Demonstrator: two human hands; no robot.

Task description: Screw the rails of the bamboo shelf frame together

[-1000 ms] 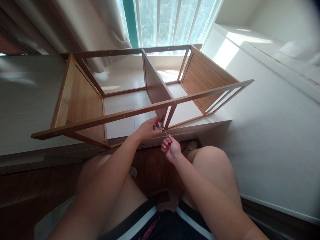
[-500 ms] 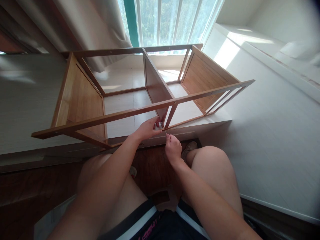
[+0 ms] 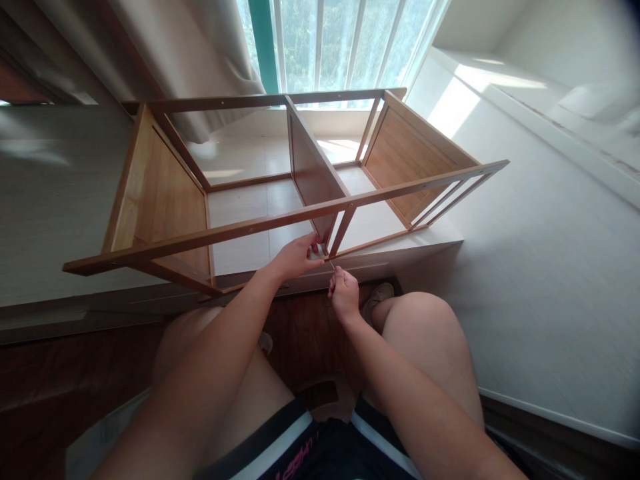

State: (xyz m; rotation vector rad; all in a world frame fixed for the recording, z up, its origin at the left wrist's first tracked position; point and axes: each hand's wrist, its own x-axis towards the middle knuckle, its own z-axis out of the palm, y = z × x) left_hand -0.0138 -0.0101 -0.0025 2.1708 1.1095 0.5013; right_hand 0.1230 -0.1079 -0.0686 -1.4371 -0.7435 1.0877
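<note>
A wooden shelf frame (image 3: 250, 230) lies on its side, with a middle panel (image 3: 317, 167) and a panel at either end. My left hand (image 3: 297, 257) is closed around its near lower rail, beside the foot of the middle panel; some fingers are hidden behind the wood. Just right of it, my right hand (image 3: 345, 290) is a fist around a thin metal rod, apparently a hex key (image 3: 332, 265). The rod's tip meets the outer face of the rail below the short upright (image 3: 342, 232). Most of the tool is hidden in my fist.
The frame rests on a pale raised platform (image 3: 240, 257). My knees are spread before the platform's edge, above a dark wooden floor (image 3: 295, 333). A curtain (image 3: 200, 60) and a barred window (image 3: 340, 47) stand behind; a white surface (image 3: 540, 267) borders the right.
My right hand has turned at the wrist and shifted slightly left and down, with the rod's tip still at the rail. My left hand and the frame keep their places.
</note>
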